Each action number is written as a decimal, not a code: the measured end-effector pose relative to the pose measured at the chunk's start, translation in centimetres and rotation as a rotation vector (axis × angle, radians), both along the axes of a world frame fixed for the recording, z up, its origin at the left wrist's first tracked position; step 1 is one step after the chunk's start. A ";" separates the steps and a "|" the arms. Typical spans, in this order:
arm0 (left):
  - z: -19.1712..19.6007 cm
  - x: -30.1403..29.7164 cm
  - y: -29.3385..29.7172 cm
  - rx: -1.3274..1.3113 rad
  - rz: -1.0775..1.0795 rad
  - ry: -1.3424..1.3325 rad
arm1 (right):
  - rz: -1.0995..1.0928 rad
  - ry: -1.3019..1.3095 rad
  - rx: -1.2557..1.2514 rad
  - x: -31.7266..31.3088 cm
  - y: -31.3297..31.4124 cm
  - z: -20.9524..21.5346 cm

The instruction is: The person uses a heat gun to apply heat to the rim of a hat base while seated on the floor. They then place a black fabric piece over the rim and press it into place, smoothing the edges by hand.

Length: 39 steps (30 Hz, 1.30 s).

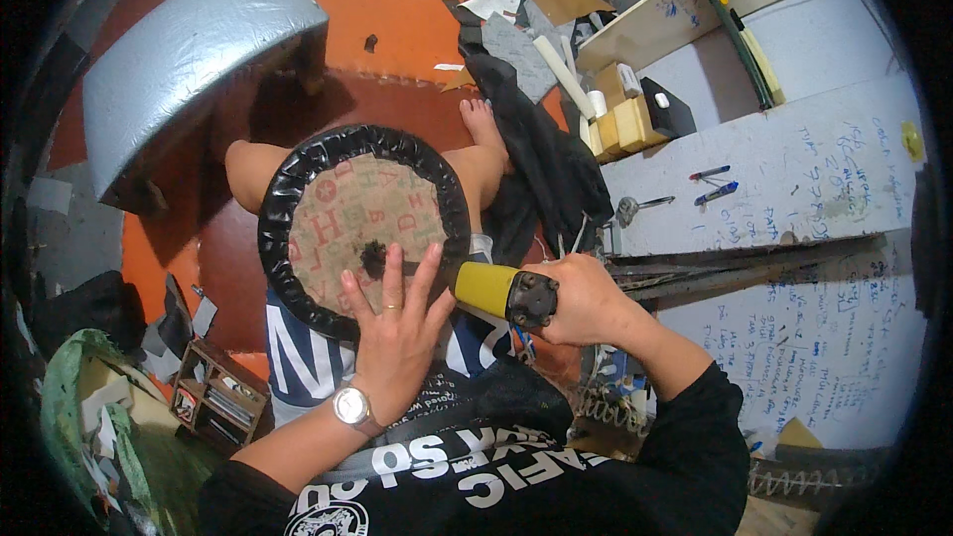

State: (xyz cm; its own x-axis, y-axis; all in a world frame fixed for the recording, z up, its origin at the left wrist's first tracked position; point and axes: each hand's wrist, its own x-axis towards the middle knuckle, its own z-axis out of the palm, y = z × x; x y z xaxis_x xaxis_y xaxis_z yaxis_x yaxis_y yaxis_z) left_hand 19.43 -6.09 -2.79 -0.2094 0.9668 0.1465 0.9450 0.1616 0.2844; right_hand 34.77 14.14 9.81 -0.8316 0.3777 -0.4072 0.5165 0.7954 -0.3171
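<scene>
A round seat pad (367, 213) lies across my lap, its underside up. Shiny black covering is gathered in folds around the rim (281, 238), framing a brown board (347, 201) printed in red, with a dark ragged patch near its middle. My left hand (397, 313) rests on the board and lower rim, fingers spread and palm down, with a ring and a wristwatch (351, 405). Wrapped around a yellow and black staple gun (486, 290), my right hand (576, 300) is closed; the tool's nose points left at the pad's right edge, close to my left fingers.
Left stands a silver-covered curved block (199, 60) on legs. To the right, a white tabletop (794, 199) with handwriting carries pens (715, 191) and yellow blocks (632, 126). Black cloth (541, 164) lies beside my leg. A compartmented wooden box (218, 397) sits lower left near a green sack (84, 367).
</scene>
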 end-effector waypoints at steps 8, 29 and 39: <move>-0.3 -0.1 0.2 0.058 0.024 0.011 | -0.070 0.017 -0.034 -0.1 -1.0 -0.2; 5.1 -6.2 1.6 0.075 -0.020 -0.222 | -0.801 0.260 -0.879 17.7 0.6 -15.6; 6.3 -7.8 3.6 0.068 -0.155 -0.281 | -0.727 -0.134 -0.326 28.1 -12.7 -40.2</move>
